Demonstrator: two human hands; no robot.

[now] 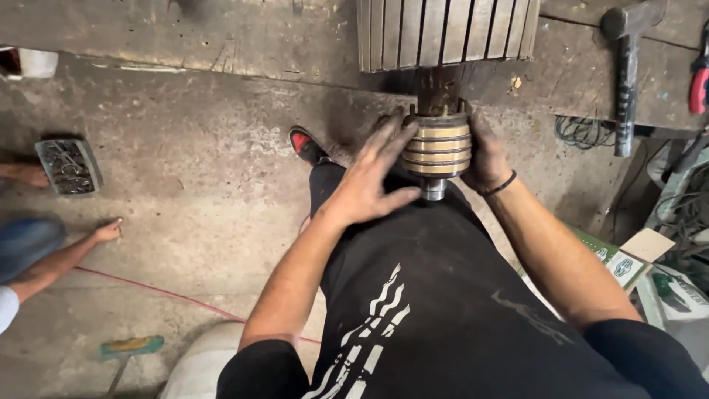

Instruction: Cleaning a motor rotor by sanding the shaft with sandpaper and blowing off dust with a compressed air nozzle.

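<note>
A brass slip-ring assembly (437, 148) with several stacked rings sits on the steel shaft (436, 89) of a large ribbed rotor (447, 33), which lies on a workbench. My left hand (373, 177) is pressed flat against the rings' left side, fingers spread. Around the right side wraps my right hand (484, 151), greasy, with a black band on the wrist. The shaft's end (434, 191) pokes out below the rings.
A hammer (626, 66) lies on the bench at right, with red-handled pliers (699, 81) at the far right. Cables (583, 131) hang below the bench. Another person's hand (107, 231) rests on the concrete floor at left, beside a metal tray (68, 167). Cartons (628, 266) lie at right.
</note>
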